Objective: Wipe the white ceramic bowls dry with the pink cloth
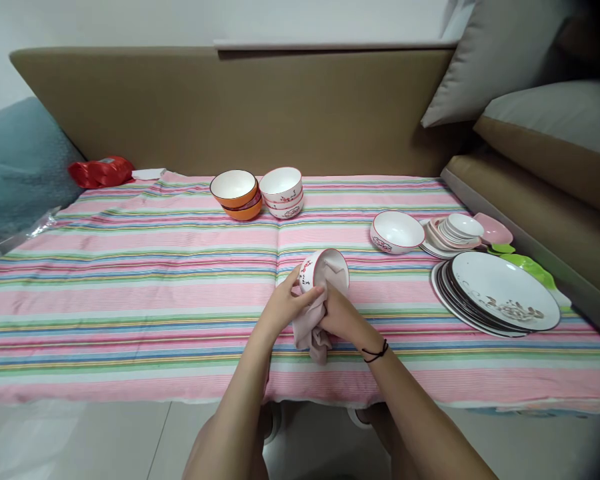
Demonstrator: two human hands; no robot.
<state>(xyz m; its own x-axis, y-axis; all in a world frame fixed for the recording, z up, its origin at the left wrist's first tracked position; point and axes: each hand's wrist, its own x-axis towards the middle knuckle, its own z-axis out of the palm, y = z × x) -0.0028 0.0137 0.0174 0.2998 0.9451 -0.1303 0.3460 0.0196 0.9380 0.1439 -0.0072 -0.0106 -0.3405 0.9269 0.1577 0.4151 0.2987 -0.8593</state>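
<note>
My left hand (286, 303) grips a small white bowl with red markings (316, 265), tilted so its mouth faces away from me, above the striped cloth. My right hand (341, 315) is closed on a beige rag (311, 332). Part of the rag is pushed into the bowl and the rest hangs below my hands. Both hands touch each other at the bowl's underside.
The striped sheet (130, 280) covers a low bed. At the back stand stacked orange bowls (236, 193) and stacked white bowls (283, 192). To the right are a single white bowl (396, 231), small saucers (455, 233), large plates (500, 293), and a red bag (100, 171) far left.
</note>
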